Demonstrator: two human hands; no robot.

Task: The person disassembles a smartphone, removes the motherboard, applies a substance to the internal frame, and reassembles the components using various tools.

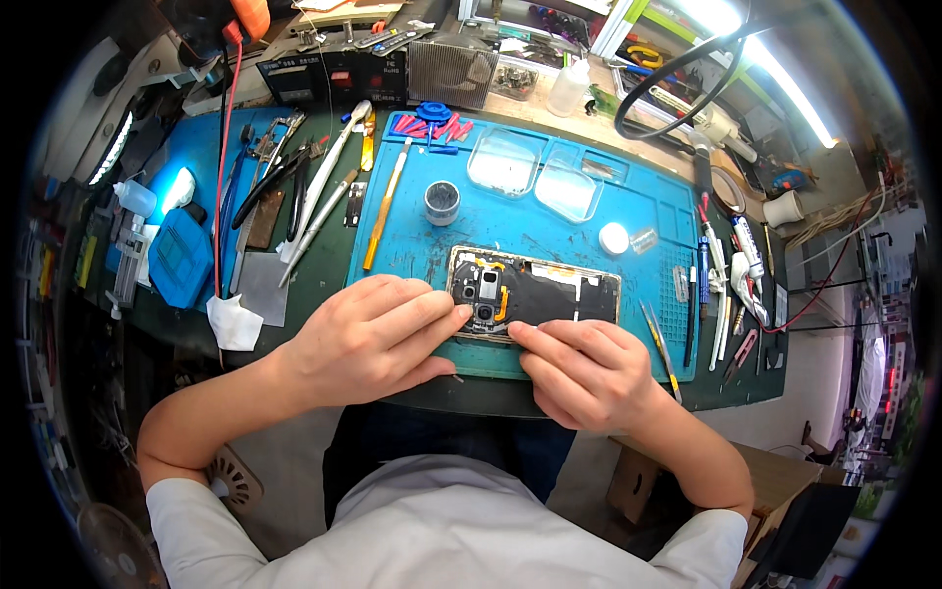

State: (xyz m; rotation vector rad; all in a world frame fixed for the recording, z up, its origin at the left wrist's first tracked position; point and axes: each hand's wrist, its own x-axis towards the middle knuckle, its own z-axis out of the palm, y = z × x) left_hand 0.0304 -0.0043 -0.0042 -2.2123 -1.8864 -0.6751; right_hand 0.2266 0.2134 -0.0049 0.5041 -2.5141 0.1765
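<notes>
An opened smartphone (561,294) lies flat on the blue work mat, its back cover off. Its camera lenses, orange flex strips and black inner covers show. At its left end, my left hand (378,334) curls its fingers against the frame corner, holding it, with the thumb lower down. My right hand (589,368) is closed at the near long edge, fingertips pressed together close to the camera area. Whatever may be between those right fingertips is too small to make out.
Behind the phone stand a small round jar (442,202), clear plastic trays (503,162) and a white round lid (614,239). Tweezers (663,344) lie to its right. A yellow-handled brush (387,208) and several tools lie left. A cable loop (628,108) hangs at the upper right.
</notes>
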